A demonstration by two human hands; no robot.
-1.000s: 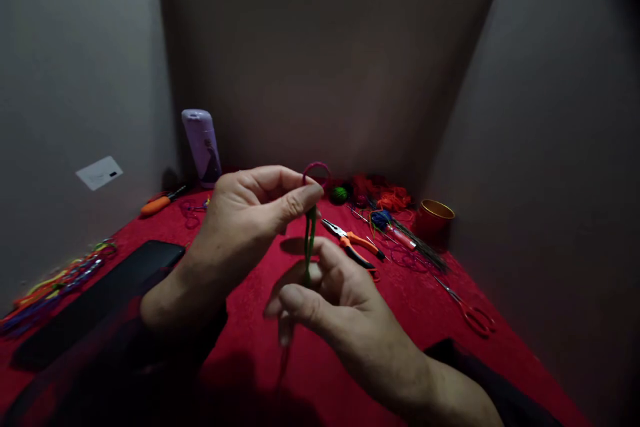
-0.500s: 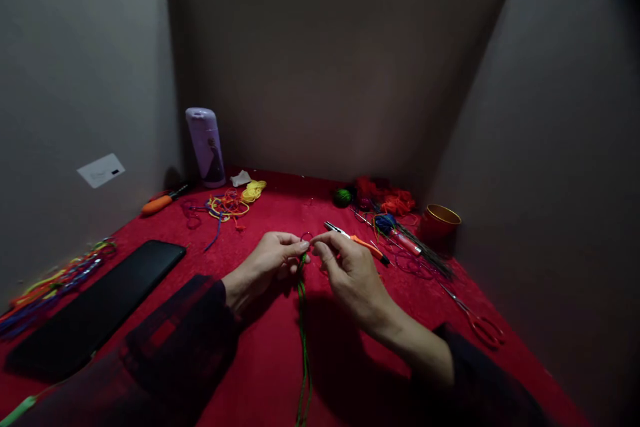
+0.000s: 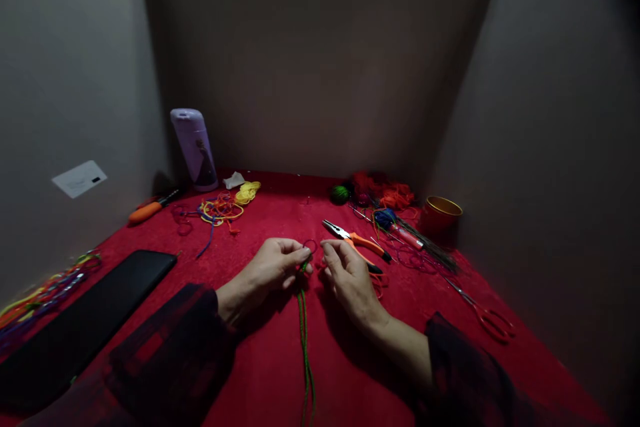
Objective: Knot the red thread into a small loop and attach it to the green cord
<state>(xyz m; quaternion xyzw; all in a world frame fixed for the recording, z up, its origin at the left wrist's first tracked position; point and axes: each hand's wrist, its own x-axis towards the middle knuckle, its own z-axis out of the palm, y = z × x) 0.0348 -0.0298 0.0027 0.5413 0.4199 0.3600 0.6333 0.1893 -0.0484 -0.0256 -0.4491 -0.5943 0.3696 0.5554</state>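
My left hand [image 3: 277, 267] pinches the top of a green cord [image 3: 303, 327] between thumb and forefinger. The cord's strands hang down over the red cloth toward me. A thin dark-red loop [image 3: 311, 243] stands up at the cord's upper end, beside my left fingertips. Just right of the loop, my right hand [image 3: 353, 283] is closed in a pinch. Whatever lies between its fingertips is too small to make out. Behind my right hand lie orange-handled pliers [image 3: 357, 240], their jaws pointing away to the left, with some orange thread [image 3: 381, 285] near the handles.
To the left are a black phone [image 3: 95, 320], bundled colored threads [image 3: 65, 283], an orange-handled tool [image 3: 145, 212], tangled thread [image 3: 220, 209] and a purple bottle [image 3: 195, 150]. On the right are scissors [image 3: 483, 313], a red cup [image 3: 443, 213] and yarn [image 3: 395, 193]. Walls enclose the table.
My right hand has drawn back slightly from my left, leaving a gap between the fingertips. More of the pliers and the loop shows. The camera view has shifted a little.
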